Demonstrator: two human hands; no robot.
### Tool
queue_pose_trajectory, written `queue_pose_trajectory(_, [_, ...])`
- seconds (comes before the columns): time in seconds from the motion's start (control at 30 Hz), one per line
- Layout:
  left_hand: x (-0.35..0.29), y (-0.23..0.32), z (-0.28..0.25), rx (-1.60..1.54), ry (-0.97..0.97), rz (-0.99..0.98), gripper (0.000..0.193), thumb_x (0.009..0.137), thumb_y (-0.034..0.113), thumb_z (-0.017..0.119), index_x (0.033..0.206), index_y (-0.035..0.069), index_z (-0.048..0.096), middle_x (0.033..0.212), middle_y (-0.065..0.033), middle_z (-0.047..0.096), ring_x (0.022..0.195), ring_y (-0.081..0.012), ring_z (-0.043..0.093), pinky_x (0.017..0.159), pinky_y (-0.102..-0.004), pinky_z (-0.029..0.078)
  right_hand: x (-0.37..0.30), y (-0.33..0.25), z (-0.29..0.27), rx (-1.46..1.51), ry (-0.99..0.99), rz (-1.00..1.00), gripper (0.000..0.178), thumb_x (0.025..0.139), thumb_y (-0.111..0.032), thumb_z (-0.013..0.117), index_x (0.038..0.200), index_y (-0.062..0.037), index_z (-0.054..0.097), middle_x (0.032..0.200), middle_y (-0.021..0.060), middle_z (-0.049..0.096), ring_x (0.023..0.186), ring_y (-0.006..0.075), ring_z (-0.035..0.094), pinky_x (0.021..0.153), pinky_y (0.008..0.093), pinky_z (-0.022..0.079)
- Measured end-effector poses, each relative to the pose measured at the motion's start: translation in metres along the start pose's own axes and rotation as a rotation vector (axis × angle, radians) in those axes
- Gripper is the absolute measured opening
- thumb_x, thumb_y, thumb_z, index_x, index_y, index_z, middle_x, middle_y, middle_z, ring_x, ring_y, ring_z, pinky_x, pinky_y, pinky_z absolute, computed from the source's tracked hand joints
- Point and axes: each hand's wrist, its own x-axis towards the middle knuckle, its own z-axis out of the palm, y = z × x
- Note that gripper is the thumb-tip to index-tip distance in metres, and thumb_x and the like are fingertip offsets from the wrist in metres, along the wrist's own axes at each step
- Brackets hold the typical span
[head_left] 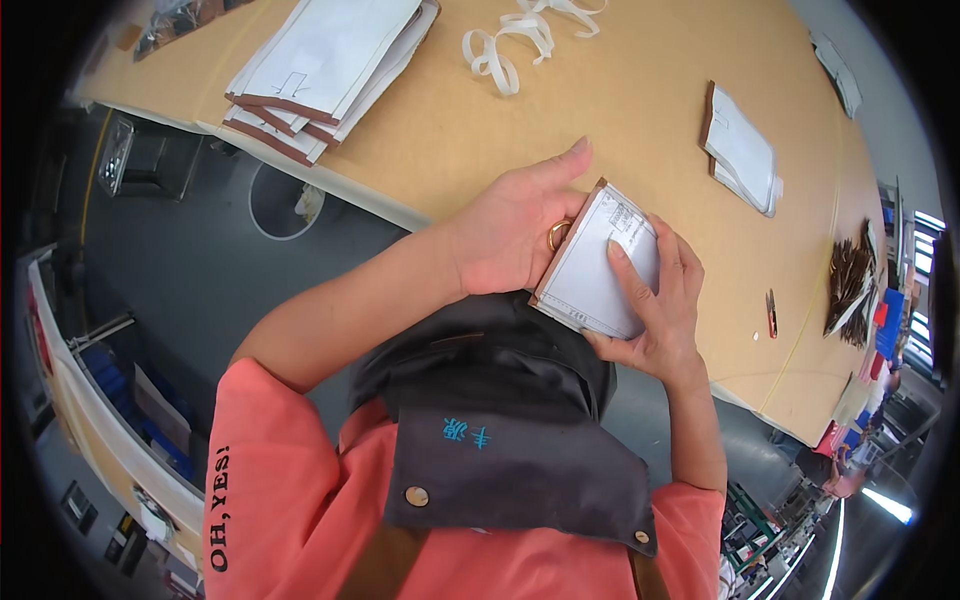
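Observation:
A flat, white-backed piece with brown edging (600, 275) is held tilted in front of me, just over the near table edge. Printed marks show on its white face. My right hand (660, 300) grips it from the right, with the thumb and a finger across the white side. My left hand (525, 225) is at its brown left edge, thumb stretched out away from the piece. The other left fingers, one with a gold ring (558, 236), go behind the piece, and their tips are hidden.
Similar white pieces lie stacked (325, 60) at the far left of the table (450, 130). Curled white tape (495, 60) is at the back. To the right are another small stack (740, 150), small snips (771, 314) and a brown bundle (852, 290). A round bin (285, 205) stands below the table.

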Motion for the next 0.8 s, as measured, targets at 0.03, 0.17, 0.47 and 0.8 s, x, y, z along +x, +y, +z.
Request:
queue_pose_trajectory(0.03, [-0.001,-0.001,0.001,0.002,-0.001,0.003,0.086,0.098,0.068,0.035,0.143,-0.005,0.041,0.134,-0.0147,0.058,0.122,-0.0225,0.059,0.103,-0.0378,0.047,-0.001,0.0,0.0,0.0,0.012,-0.006,0.085,0.052,-0.032,0.086,0.132,-0.0174,0.064,0.145,0.0267,0.042,0.118,0.0426,0.046,0.097,0.0494,0.039])
queue_pose_trajectory(0.17, [-0.005,-0.006,0.012,0.007,0.05,0.025,0.089,0.094,0.071,0.041,0.137,-0.006,0.047,0.129,-0.0137,0.06,0.117,-0.0216,0.061,0.1,-0.0371,0.048,-0.005,-0.003,-0.001,0.014,0.043,-0.026,0.085,0.051,-0.033,0.085,0.132,-0.0181,0.064,0.143,0.0261,0.043,0.117,0.0418,0.048,0.096,0.0489,0.039])
queue_pose_trajectory(0.47, [-0.011,-0.013,0.018,-0.056,0.015,0.037,0.083,0.098,0.066,0.039,0.136,-0.007,0.045,0.127,-0.0152,0.061,0.112,-0.0223,0.064,0.098,-0.0372,0.051,-0.012,-0.006,-0.003,0.042,0.066,-0.038,0.086,0.05,-0.035,0.084,0.132,-0.0188,0.064,0.142,0.0259,0.044,0.117,0.0412,0.048,0.097,0.0485,0.038])
queue_pose_trajectory(0.8, [-0.014,-0.016,0.019,-0.073,0.028,0.026,0.081,0.099,0.065,0.036,0.139,-0.005,0.042,0.131,-0.015,0.059,0.119,-0.0235,0.062,0.102,-0.0392,0.049,-0.016,-0.003,-0.005,0.064,0.048,-0.044,0.086,0.053,-0.038,0.086,0.134,-0.0212,0.063,0.143,0.0262,0.043,0.12,0.0412,0.046,0.098,0.0494,0.037])
